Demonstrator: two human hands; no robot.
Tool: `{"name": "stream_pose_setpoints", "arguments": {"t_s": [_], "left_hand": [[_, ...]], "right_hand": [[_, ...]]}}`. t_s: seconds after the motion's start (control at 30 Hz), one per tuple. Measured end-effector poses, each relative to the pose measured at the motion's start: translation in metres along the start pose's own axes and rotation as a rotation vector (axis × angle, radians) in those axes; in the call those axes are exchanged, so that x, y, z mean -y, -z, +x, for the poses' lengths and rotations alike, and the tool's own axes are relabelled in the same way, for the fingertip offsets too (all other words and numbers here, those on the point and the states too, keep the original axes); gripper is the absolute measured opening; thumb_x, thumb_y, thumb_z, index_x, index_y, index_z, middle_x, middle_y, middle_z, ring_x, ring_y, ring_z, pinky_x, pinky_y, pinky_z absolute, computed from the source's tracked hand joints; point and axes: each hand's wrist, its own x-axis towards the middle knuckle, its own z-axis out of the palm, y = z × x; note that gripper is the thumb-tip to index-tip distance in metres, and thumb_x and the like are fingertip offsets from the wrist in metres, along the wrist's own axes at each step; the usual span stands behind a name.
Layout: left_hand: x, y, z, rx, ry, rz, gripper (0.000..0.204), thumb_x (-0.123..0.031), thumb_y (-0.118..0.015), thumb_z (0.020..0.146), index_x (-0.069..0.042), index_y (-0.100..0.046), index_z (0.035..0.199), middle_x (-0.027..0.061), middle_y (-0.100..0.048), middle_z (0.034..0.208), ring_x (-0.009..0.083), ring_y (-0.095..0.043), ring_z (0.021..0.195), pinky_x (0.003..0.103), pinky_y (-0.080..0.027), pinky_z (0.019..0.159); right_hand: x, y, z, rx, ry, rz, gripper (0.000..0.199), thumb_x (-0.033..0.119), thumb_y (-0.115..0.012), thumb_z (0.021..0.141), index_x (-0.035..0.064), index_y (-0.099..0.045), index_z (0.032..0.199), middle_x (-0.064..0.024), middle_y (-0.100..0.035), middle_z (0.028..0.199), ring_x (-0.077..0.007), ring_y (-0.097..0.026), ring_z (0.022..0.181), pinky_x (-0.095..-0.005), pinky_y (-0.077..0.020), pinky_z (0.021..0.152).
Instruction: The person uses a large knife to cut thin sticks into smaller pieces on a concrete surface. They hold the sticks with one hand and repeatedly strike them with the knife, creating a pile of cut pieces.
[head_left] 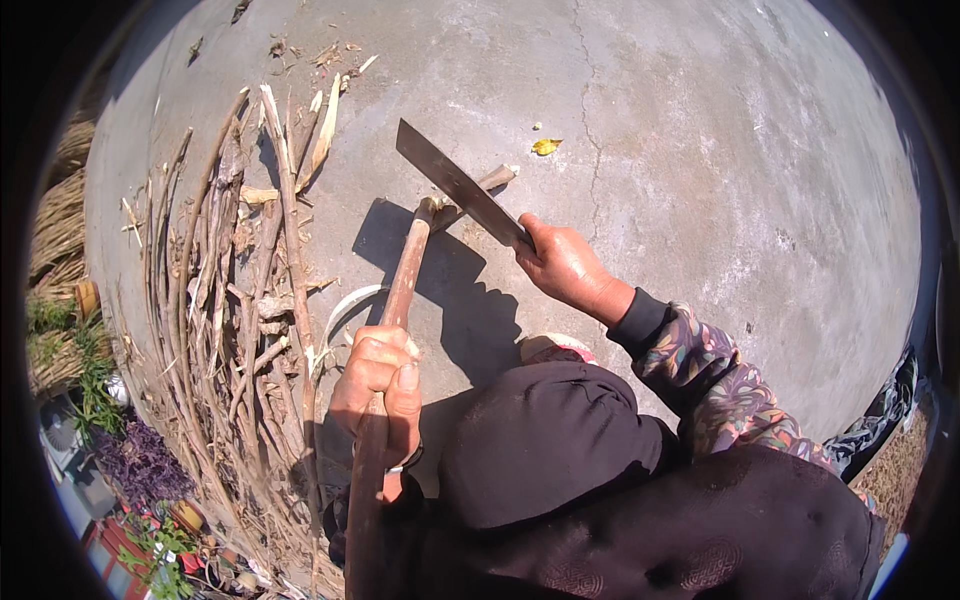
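Note:
My right hand [570, 262] is closed round the handle of a cleaver [455, 180] with a long, dark, rectangular blade. The blade points up and to the left, above the far end of a branch [402, 275]. Wrapped round that branch is my left hand [380, 385]; its near part runs down past my leg to the lower edge. The branch's cut tip is close to a short piece of wood [494, 180] on the concrete, partly hidden by the blade. Whether blade and wood touch, I cannot tell.
A heap of long sticks [215, 290] covers the ground at left, with a pale curved strip [350, 300] beside it. A yellow leaf [546, 147] lies on the concrete floor [720, 200]. Potted plants [145, 460] stand at lower left. My bent knee [555, 440] is in front.

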Motion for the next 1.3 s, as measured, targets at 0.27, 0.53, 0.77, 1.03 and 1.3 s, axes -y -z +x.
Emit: {"name": "stream_pose_setpoints", "arguments": {"t_s": [0.27,0.53,0.77,1.03,1.3], "left_hand": [[-0.023,0.013,0.005,-0.182,-0.001,-0.118,0.027,-0.022,-0.056,0.095,-0.006,-0.044,0.077,0.007,-0.044,0.069,0.0236,-0.05,0.078,0.041,-0.05,0.067],[-0.033,0.017,-0.015,-0.124,0.172,-0.104,0.025,-0.024,-0.054,0.097,-0.007,-0.044,0.081,0.0066,-0.044,0.071,0.0218,-0.049,0.082,0.041,-0.05,0.066],[-0.034,0.019,-0.022,-0.243,0.161,-0.143,0.023,-0.019,-0.055,0.095,-0.004,-0.046,0.079,0.0088,-0.05,0.069,0.0228,-0.055,0.075,0.036,-0.052,0.064],[-0.029,0.023,-0.023,-0.234,0.181,-0.109,0.025,-0.023,-0.053,0.097,-0.008,-0.042,0.081,0.0053,-0.043,0.07,0.0212,-0.047,0.078,0.039,-0.048,0.064],[-0.023,0.028,-0.024,-0.175,0.192,-0.137,0.027,-0.027,-0.057,0.096,-0.008,-0.043,0.082,0.0053,-0.042,0.072,0.021,-0.047,0.08,0.039,-0.047,0.067]], "right_hand": [[-0.01,0.003,0.011,-0.035,-0.086,0.136,0.024,0.015,-0.061,0.087,0.002,-0.049,0.104,-0.0272,-0.062,0.075,-0.0486,-0.061,0.077,-0.0561,-0.048,0.068],[-0.015,-0.002,0.001,-0.096,-0.058,0.211,0.023,0.015,-0.059,0.088,-0.0004,-0.05,0.103,-0.0284,-0.061,0.073,-0.0489,-0.06,0.075,-0.0551,-0.0469,0.066],[-0.013,0.0,-0.003,-0.078,-0.036,0.14,0.023,0.016,-0.057,0.091,-0.0012,-0.051,0.104,-0.0293,-0.06,0.073,-0.0492,-0.06,0.074,-0.0552,-0.0462,0.065],[-0.007,0.002,0.013,-0.082,-0.051,0.185,0.024,0.018,-0.056,0.092,-0.0017,-0.052,0.106,-0.0292,-0.061,0.074,-0.0491,-0.061,0.075,-0.0545,-0.0473,0.066],[-0.002,0.006,0.014,-0.047,-0.123,0.219,0.026,0.019,-0.057,0.093,-0.0019,-0.052,0.108,-0.0294,-0.063,0.08,-0.0475,-0.062,0.08,-0.0522,-0.0484,0.069]]}}
